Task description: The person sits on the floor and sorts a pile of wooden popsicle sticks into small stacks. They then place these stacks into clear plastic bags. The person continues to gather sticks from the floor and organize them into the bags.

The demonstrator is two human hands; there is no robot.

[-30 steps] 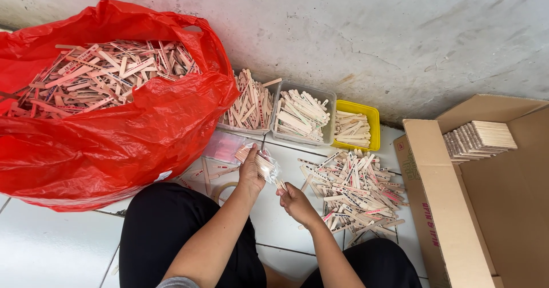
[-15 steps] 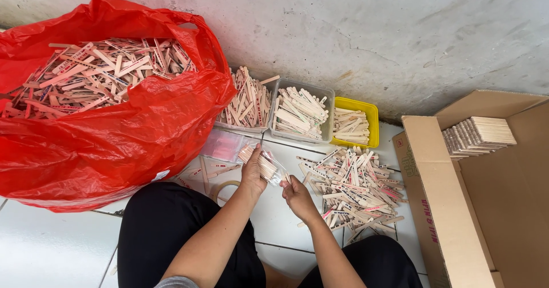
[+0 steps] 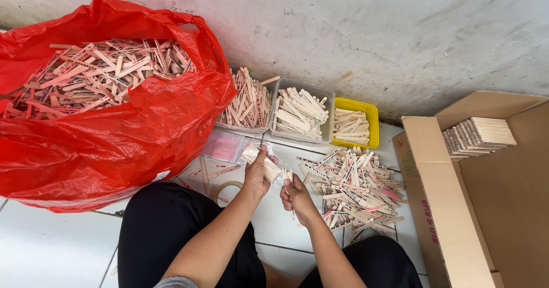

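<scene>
Flooring of pale glazed tile (image 3: 51, 248) with dark grout lines is seen beneath the seated person, and a rough grey plaster wall (image 3: 354, 30), stained and cracked, closes off the far side. Against that wall a large red plastic bag (image 3: 114, 145) is set at the left, filled with flat wooden sticks, some printed in red. Beside it three containers stand in a row: a clear tray (image 3: 247, 102), a grey tub (image 3: 301, 113) and a yellow tub (image 3: 351, 125), each loaded with sticks. A loose heap of sticks (image 3: 354, 188) is spread on the tile before the yellow tub. At the right an open cardboard box (image 3: 452, 208) is placed, with a neat stack of sticks (image 3: 477, 134) inside. The left hand (image 3: 256, 173) is closed around a bundle of pale sticks in a clear plastic sleeve (image 3: 260, 157), held just above the tile in front of the grey tub. The bundle appears slim, uniform and light in colour, its ends level. The right hand (image 3: 296, 196) is pinched shut on a few loose sticks (image 3: 287, 176), just beside the bundle. A flat pink packet (image 3: 223, 145) lies near the left hand.
</scene>
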